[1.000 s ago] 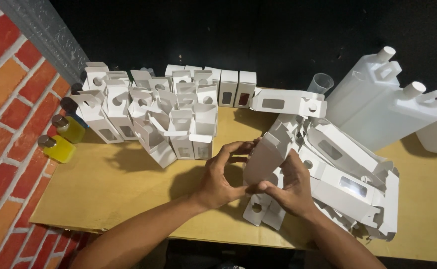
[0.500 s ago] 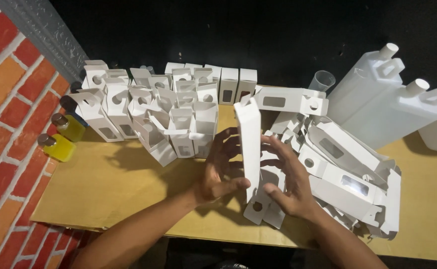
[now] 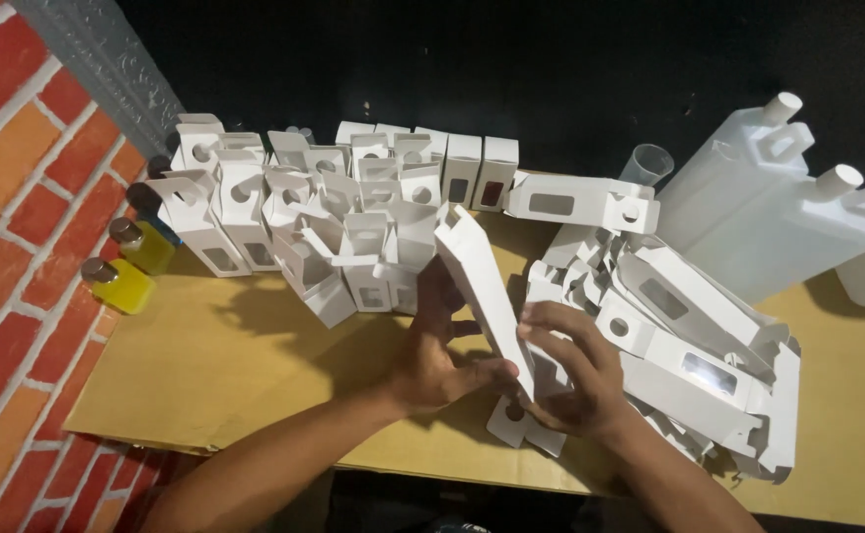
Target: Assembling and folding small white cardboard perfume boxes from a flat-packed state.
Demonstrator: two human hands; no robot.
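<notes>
Both hands are gripping one white carton (image 3: 482,286) at the centre of the frame: the left hand (image 3: 432,360) is pinching its lower left edge between thumb and fingers, and the right hand (image 3: 575,370) is wrapping around its lower right side, fingers curled over the panel. The carton is standing tilted, its top leaning toward the upper left, and looks only partly opened, so the step in hand seems to be squaring it into a box. The next move probably calls for pressing the sides until the walls stand square, then tucking the end flaps. Flat cartons (image 3: 689,365) are lying heaped at right; erected boxes (image 3: 304,212) are standing at upper left, beside small yellow bottles (image 3: 121,281).
</notes>
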